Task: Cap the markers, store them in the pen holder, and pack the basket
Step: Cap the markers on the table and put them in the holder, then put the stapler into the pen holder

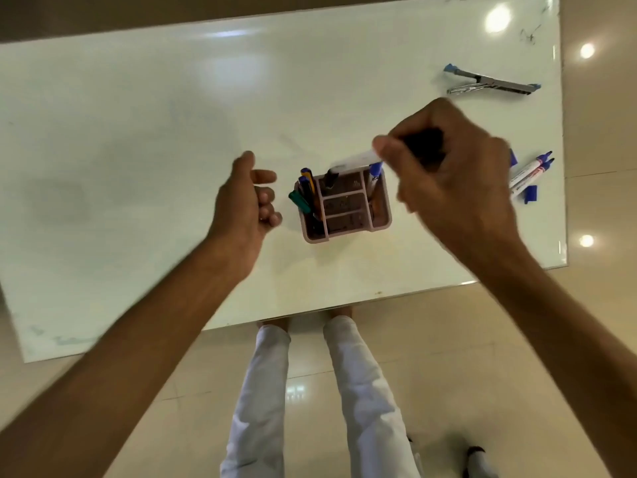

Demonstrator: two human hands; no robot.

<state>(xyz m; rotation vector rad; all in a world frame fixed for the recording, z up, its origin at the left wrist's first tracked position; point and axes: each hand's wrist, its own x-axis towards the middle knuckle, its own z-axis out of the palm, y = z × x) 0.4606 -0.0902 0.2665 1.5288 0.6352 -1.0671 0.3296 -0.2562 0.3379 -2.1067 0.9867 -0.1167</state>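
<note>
A pink pen holder [382, 220] with several compartments stands mid-table. Its left slot holds several capped pens [305, 194], and a blue-capped marker [376, 172] stands in its right slot. My right hand [444, 174] hovers above the holder's right side, shut on a white marker [351, 162] that is blurred and points down-left toward the back compartment. My left hand [248, 201] floats just left of the holder, fingers loosely curled, holding nothing. Two uncapped blue markers [529, 170] lie at the table's right edge with loose blue caps [530, 194] beside them.
A metal stapler [493, 83] with blue ends lies at the back right of the white table [138, 150]. Glossy tiled floor [465, 374] surrounds the table. My legs in white trousers [262, 391] stand at the near edge.
</note>
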